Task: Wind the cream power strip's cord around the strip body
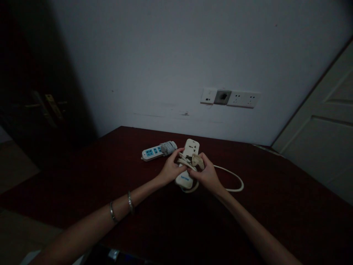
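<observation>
A cream power strip (189,151) lies lengthwise on the dark red table (275,198), with its cord wound across its middle. My left hand (170,170) grips the strip's left side, fingers curled on the wound cord. My right hand (206,173) pinches the strip's plug (197,160) and cord over the strip. A loop of the cream cord (234,180) trails out to the right on the table.
A second white power strip with blue sockets (154,151) and a bundled cord lies just left of my hands. Wall sockets (230,98) sit on the wall behind. A white door (325,132) stands at right, a dark door at left.
</observation>
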Motion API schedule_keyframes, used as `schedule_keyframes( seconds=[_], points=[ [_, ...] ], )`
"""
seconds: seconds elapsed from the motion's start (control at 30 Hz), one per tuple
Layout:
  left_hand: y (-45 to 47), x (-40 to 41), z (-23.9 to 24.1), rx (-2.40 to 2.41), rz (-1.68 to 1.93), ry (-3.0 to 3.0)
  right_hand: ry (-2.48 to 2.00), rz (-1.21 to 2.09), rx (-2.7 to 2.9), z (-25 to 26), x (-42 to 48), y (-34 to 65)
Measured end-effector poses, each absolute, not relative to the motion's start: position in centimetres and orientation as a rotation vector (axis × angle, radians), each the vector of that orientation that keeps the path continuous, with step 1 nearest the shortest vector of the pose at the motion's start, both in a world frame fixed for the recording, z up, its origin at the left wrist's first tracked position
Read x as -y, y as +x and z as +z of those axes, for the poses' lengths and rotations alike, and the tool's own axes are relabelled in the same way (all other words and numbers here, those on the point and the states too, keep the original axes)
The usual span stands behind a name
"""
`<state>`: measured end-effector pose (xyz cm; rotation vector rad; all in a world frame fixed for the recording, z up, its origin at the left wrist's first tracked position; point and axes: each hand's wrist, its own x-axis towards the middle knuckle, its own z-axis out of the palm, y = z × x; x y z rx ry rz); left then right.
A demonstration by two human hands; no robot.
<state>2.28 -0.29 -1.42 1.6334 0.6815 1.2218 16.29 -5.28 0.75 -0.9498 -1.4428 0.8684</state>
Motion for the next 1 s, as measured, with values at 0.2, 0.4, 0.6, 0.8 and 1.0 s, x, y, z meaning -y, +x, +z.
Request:
schedule_keyframes(
  seconds=[0.2, 0.4, 0.6, 0.8, 1.0],
  points=[
    [2.2, 0.2, -1.3, -0.650, 1.160, 1.569, -0.970, 0.920, 1.392, 1.2, 5.5, 16.2],
    [2.0, 0.3, -1.0, -0.618, 1.031, 1.482, -0.986, 0.901, 1.405, 0.8, 5.2, 16.4],
    [2.0, 0.1, -1.0, -0.676, 1.076, 1.583, -0.980, 0.918, 1.380, 0.5, 5.0, 16.5],
    [1.7, 0.4, -1.5, -0.814, 1.250, 1.902, -0.997, 0.877, 1.320, 0.4, 4.8, 16.1],
    [1.3, 0.4, -1.2, -0.882, 1.334, 2.144, -1.003, 0.850, 1.337, 0.1, 4.6, 16.3]
  ],
)
